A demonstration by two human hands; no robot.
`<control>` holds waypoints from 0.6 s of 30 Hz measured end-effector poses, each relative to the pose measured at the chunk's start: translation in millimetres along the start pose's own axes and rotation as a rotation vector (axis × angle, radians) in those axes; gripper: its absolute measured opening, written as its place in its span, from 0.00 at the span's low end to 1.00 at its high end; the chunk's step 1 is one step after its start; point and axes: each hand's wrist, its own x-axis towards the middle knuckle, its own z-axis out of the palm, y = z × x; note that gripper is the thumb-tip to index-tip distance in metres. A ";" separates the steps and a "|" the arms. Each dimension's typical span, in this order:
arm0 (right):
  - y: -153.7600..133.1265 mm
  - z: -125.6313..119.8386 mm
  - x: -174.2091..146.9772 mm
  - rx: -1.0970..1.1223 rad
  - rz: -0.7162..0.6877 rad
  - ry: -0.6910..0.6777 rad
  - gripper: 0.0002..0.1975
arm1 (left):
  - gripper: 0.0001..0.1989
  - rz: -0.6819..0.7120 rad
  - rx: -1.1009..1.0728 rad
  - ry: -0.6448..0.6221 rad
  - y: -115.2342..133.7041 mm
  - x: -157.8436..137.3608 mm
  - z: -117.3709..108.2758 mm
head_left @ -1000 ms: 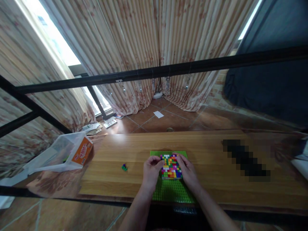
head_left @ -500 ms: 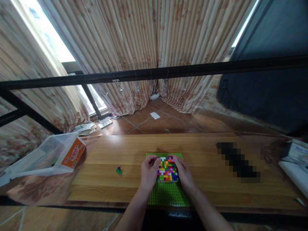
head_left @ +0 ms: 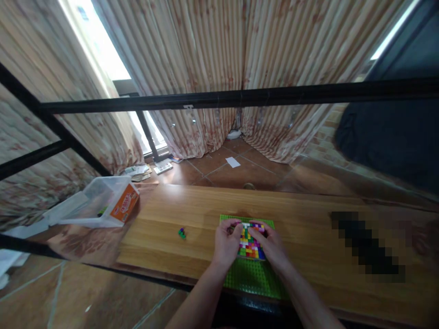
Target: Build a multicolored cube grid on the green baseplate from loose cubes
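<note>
A block of multicoloured toy bricks (head_left: pixel 249 249) rests on or just above a green studded baseplate (head_left: pixel 250 278); I cannot tell whether it is lifted. My left hand (head_left: pixel 225 243) grips its left edge, thumb and fingers curled at the far left corner. From the right side my right hand (head_left: pixel 273 246) holds the same block, its thumb lying across the top bricks and its fingers bent round the far edge. Part of the block's far side is hidden by the fingers. A few loose green and purple bricks (head_left: pixel 181 233) lie on the wooden tabletop to the left.
The wooden table (head_left: pixel 164 219) extends to both sides. At its left stands a clear plastic box (head_left: pixel 92 214) with an orange label and a few bricks inside. A blurred dark object (head_left: pixel 368 244) lies at the right. Beyond the table runs a black metal rail (head_left: pixel 212 98).
The view has swung left, so everything sits further right. My right thumb has moved inward over the top of the brick block. My left hand keeps its hold.
</note>
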 end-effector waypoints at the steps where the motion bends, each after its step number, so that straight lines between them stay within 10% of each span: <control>1: 0.7 -0.4 0.0 0.011 0.013 -0.002 0.22 | 0.07 0.010 0.031 0.007 0.2 -1.2 0.6; 6: 0.9 -1.0 -1.3 0.032 0.084 -0.008 0.23 | 0.12 0.119 0.151 0.062 -2.0 -11.8 -17.8; 18: 3.3 -0.9 -4.6 -0.088 -0.063 0.089 0.28 | 0.20 0.060 0.577 0.429 -10.8 -10.5 -156.6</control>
